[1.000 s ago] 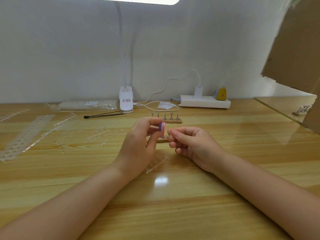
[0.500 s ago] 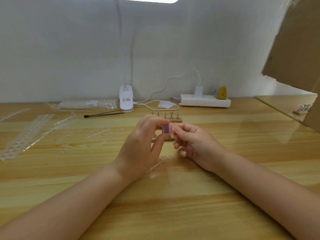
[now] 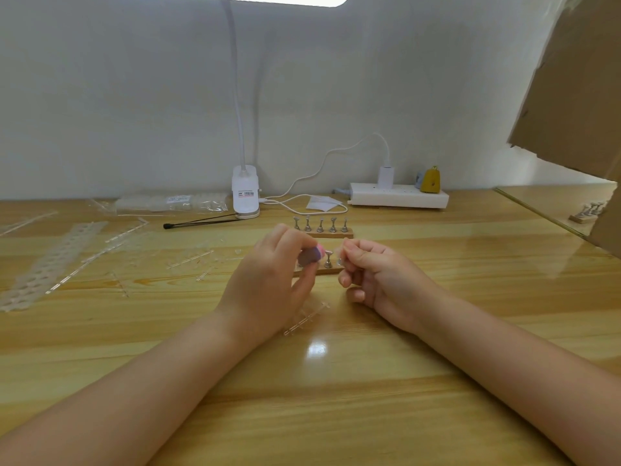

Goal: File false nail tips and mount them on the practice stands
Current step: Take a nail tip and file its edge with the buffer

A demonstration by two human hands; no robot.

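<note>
My left hand [image 3: 268, 280] grips the pink file [image 3: 311, 256], now drawn apart from the right hand [image 3: 376, 277] pinching a barely visible nail tip [image 3: 340, 252] — filing paused, I judge; stand [image 3: 327, 265] just beyond.

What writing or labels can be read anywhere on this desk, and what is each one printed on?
None of the text is readable.
Lamp clip base: a small label with red and dark print, too blurred to read.
Clear plastic bag by the wall: a white sticker with dark print, too small to read.
White paper slip beside the power strip: no print shows.
</note>
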